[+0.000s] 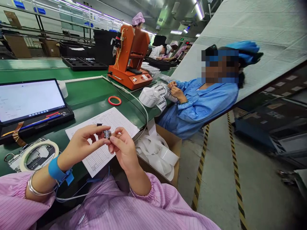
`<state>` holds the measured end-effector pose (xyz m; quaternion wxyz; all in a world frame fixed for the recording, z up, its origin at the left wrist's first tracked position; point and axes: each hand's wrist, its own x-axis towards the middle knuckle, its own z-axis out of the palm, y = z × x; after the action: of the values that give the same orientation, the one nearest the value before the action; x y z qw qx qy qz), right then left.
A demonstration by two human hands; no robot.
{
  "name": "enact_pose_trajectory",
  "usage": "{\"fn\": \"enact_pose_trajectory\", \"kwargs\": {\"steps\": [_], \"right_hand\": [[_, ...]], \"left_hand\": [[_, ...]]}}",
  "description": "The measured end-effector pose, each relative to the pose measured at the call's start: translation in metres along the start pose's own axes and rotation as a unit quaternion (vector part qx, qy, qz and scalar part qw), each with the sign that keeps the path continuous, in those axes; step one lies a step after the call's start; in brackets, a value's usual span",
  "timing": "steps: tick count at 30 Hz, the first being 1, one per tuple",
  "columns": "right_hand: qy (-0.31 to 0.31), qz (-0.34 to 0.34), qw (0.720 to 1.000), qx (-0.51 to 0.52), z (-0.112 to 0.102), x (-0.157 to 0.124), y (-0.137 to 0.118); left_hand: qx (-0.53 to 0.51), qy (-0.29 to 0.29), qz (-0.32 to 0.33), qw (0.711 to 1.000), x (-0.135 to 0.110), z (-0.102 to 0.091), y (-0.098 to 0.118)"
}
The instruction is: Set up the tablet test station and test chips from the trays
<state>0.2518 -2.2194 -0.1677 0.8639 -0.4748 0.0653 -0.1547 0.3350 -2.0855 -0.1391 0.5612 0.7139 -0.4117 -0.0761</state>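
The left hand (pixel 81 143) and right hand (pixel 122 150) grip a small metal component (pixel 107 134) above a ruled paper sheet (pixel 120 123), between a tape roll (pixel 39 156) and a cardboard box (pixel 173 143) of white labels (pixel 158 153).

Open passage over the paper form (pixel 120 123), forward of the left hand (pixel 81 147) and right hand (pixel 123 150), up to the red ring (pixel 114 100). Obstacles: tape roll (pixel 39 155) and tablet (pixel 31 102) to the left, on the green counter (pixel 83 91); cardboard box (pixel 169 140) of white label strip to the right; thin cable (pixel 141 107) curving along the counter edge; orange dispensing machine (pixel 129 75) farther along, beyond the ring.
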Motion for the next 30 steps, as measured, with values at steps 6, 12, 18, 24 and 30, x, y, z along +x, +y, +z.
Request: {"fn": "enact_pose_trajectory", "kwargs": {"steps": [6, 12, 18, 24, 30], "right_hand": [[0.027, -0.219, 0.934, -0.282, -0.005, -0.011, -0.002], [0.022, -0.395, 0.8, -0.451, -0.006, -0.017, -0.009], [0.034, -0.373, 0.802, -0.466, -0.003, -0.017, -0.009], [0.036, -0.377, 0.806, -0.455, -0.005, -0.017, -0.005], [0.036, -0.36, 0.819, -0.445, -0.007, -0.019, -0.002]], "left_hand": [[0.01, 0.018, 0.009, 1.0, -0.001, 0.0, -0.002], [0.023, 0.031, 0.004, 0.999, -0.001, 0.002, 0.002], [0.019, 0.034, -0.019, 0.999, -0.004, 0.002, -0.001], [0.027, 0.066, -0.062, 0.996, -0.007, 0.007, -0.017], [0.023, 0.061, -0.05, 0.997, -0.008, 0.008, -0.019]]}}
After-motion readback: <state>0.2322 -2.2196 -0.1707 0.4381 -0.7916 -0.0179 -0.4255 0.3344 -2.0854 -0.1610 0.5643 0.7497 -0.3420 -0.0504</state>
